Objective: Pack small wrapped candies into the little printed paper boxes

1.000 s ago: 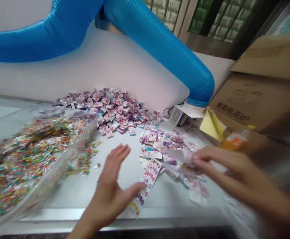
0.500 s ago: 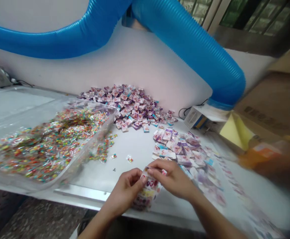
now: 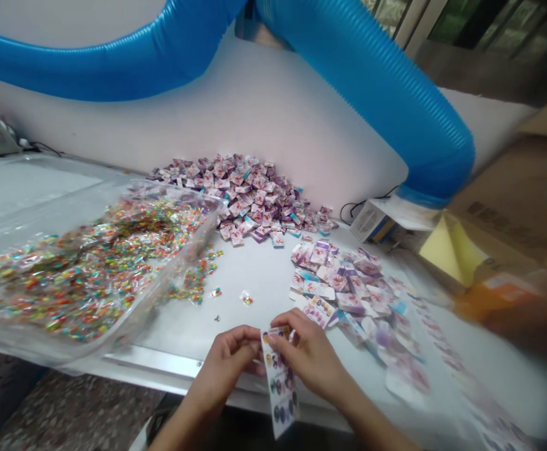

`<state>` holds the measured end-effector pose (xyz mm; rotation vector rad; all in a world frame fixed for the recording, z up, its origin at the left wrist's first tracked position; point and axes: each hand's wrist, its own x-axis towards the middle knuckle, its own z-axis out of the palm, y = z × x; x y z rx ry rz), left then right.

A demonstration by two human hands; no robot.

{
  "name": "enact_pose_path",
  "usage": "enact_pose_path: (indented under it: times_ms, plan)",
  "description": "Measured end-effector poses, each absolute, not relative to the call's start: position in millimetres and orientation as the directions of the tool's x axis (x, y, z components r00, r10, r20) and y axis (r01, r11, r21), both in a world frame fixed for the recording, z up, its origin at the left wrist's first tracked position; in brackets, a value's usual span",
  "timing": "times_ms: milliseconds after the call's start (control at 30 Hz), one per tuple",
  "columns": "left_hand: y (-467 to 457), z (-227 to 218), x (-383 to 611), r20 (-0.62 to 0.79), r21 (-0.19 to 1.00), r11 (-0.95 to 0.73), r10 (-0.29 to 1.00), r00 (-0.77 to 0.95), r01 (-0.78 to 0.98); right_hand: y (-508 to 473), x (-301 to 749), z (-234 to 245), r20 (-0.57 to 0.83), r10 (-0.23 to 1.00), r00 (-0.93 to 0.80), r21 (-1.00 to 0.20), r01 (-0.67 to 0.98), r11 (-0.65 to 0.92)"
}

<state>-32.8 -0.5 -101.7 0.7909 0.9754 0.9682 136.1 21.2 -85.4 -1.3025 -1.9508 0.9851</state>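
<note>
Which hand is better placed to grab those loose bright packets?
Probably the left hand: the loose packets lie nearer to it, while the right hand pinches the card.

Desk (image 3: 254,269): pale, smooth top, with a metal strip (image 3: 160,361) along part of the front edge. Left side carries a clear plastic tray (image 3: 167,285) holding small bright packets (image 3: 127,257). Beside its right wall lie loose packets (image 3: 195,279), two more singly, and a small dark piece (image 3: 217,318). Rear: heaped small cartons (image 3: 254,200). Right of centre: overlapping cartons (image 3: 348,282), a printed card (image 3: 319,311) at their near-left edge.
</note>
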Motion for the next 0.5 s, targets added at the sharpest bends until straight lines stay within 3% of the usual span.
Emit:
enact_pose_path:
  times_ms: [267, 367, 500]
  plan:
    - [-4, -103, -43, -0.237, 0.919, 0.315, 0.922, 0.306, -0.236, 36, 139, -83, 0.027, 0.890, -0.456, -0.871, 0.426, 0.245]
    - [-5, -113, -41, -0.303, 0.902, 0.383, 0.890, 0.340, -0.198, 38, 137, -80, -0.060, 0.885, -0.462, -0.909, 0.391, 0.143]
    - [-6, -127, -39, -0.403, 0.889, 0.439, 0.884, 0.239, -0.127, 33, 134, -81, -0.125, 0.910, -0.395, -0.944, 0.328, 0.012]
